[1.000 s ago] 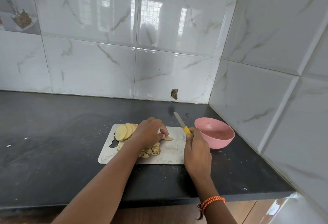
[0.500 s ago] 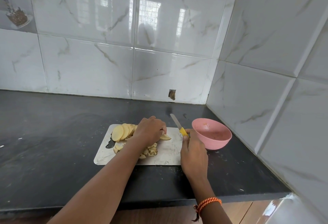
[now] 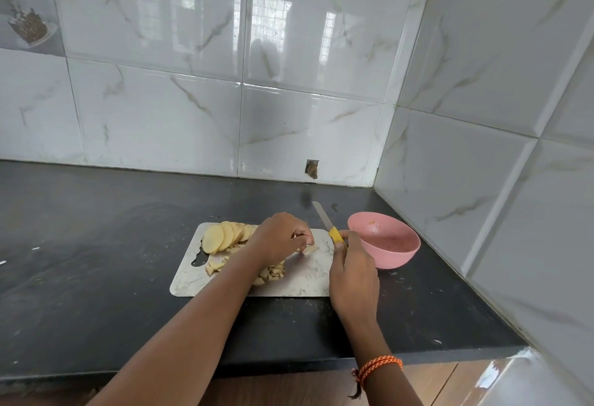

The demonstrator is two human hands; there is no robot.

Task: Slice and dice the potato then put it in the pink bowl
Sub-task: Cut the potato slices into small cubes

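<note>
The right hand [image 3: 352, 277] is gripping the knife [image 3: 328, 224] by its yellow handle, blade pointing off toward eleven o'clock, clear of the cutting board [image 3: 308, 280]. The left hand [image 3: 279, 238] is pinching a potato slice [image 3: 310, 249] just at nine o'clock from the knife hand, its long axis running roughly three to nine. Uncut slices [image 3: 221, 237] and diced pieces [image 3: 273, 272] are lying further left; the pink bowl [image 3: 385, 241] is waiting at three o'clock
</note>
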